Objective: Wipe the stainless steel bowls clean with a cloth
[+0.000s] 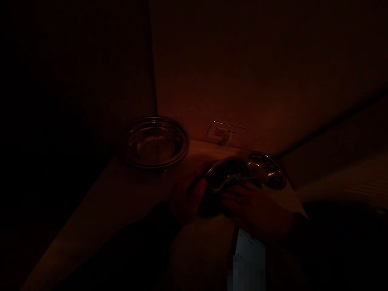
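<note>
In the dim light my left hand [189, 196] is wrapped round the left side of a shiny metal bowl [227, 166], its thumb near the rim. The bowl is tilted. My right hand [253, 204] lies at the bowl's near right side, fingers bent and close together. Along its fingertips runs a thin, pale, wavy strip [227, 183], perhaps a cloth edge or a cord; the darkness hides which. Just right of the held bowl stands a smaller metal bowl [274, 173].
A wide metal basin [157, 149], seemingly stacked, stands on the wooden tabletop [100, 206] at the left. Behind, a wall socket plate [226, 131] has a plug in it. A lit phone-like screen [250, 250] is below my right hand. Walls rise behind the table.
</note>
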A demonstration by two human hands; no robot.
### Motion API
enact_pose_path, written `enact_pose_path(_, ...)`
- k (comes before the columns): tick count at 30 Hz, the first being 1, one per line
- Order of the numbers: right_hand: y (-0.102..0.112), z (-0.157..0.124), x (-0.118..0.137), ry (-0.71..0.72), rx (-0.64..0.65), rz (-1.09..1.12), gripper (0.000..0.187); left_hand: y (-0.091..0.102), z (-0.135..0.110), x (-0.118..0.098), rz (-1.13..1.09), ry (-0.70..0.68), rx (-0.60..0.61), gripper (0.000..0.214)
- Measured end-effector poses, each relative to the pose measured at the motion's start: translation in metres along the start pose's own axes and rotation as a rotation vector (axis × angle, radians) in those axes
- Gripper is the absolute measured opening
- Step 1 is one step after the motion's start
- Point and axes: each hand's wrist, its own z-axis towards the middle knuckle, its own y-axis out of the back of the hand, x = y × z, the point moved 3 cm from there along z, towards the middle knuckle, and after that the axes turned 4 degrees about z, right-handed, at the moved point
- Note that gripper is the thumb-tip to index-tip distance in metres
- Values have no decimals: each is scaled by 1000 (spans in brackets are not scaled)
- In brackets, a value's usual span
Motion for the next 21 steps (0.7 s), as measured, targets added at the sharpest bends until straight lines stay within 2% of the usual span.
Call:
enact_pose_path(2, 0, 4, 5, -12, -37, 43, 22, -2, 0, 1, 4, -18, 33, 41)
enact_pose_path(6, -2, 13, 14, -4, -72, 153, 28, 0, -3, 6, 7, -9, -38, 41)
enact_pose_path(10, 8, 1, 2, 0, 35, -30, 17, -1, -3, 6, 47, -43, -15, 42)
enact_pose_path(13, 13, -6, -1, -20, 50, -105, 17, -2, -1, 4, 58, -34, -4, 43)
enact_pose_path(16, 6, 2, 12, -33, -8, 48, 24, -2, -1, 5, 70, -6, 25, 44)
enact_pose_path(18, 0, 8, 20, -49, -103, 179, 30, 1, -3, 6, 57, 15, 0, 45)
enact_pose_path(19, -2, 8, 22, -27, -144, 201, 33, 2, -4, 7, 52, 20, -21, 45)
enact_pose_path(21, -4, 3, 20, 12, -138, 159, 35, 3, -4, 7, 56, 32, -50, 46)
